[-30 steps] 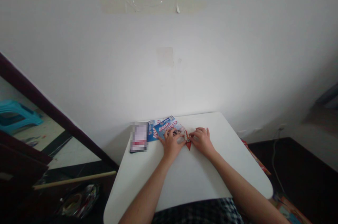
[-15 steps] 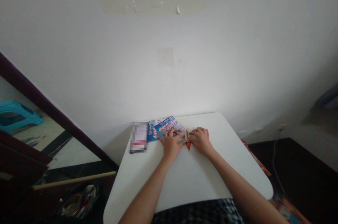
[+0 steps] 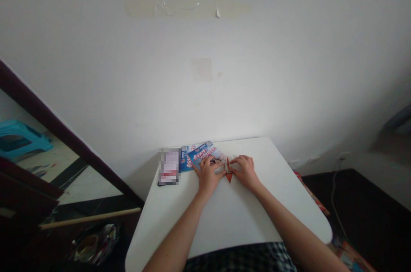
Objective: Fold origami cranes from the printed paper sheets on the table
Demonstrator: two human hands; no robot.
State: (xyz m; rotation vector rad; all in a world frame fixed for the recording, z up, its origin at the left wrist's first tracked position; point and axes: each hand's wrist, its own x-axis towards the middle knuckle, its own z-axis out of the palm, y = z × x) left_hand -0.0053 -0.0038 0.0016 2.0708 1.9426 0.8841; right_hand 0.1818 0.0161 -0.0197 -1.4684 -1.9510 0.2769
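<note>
A small folded piece of paper (image 3: 229,176), red with a pointed end toward me, lies on the white table (image 3: 237,216). My left hand (image 3: 209,173) pinches its left side with thumb and fingertips, its palm partly over printed blue leaflets (image 3: 201,153). From the other side, my right hand (image 3: 245,169) grips the folded paper with thumb and forefinger, the other fingers curled. Fingertips hide part of the paper's upper end. Left of the leaflets lies a flat, phone-like thing (image 3: 169,167), its face blurred out.
The white wall (image 3: 272,71) meets the table's far edge. To the left stands a dark-framed mirror (image 3: 73,135) reflecting a blue stool. A bag of rubbish (image 3: 94,244) is on the floor at lower left. A cable (image 3: 334,195) hangs at the right.
Both hands keep almost the same place. The folded paper's upper part looks narrower and more pressed together between the fingers, and the right fingertips have shifted slightly.
</note>
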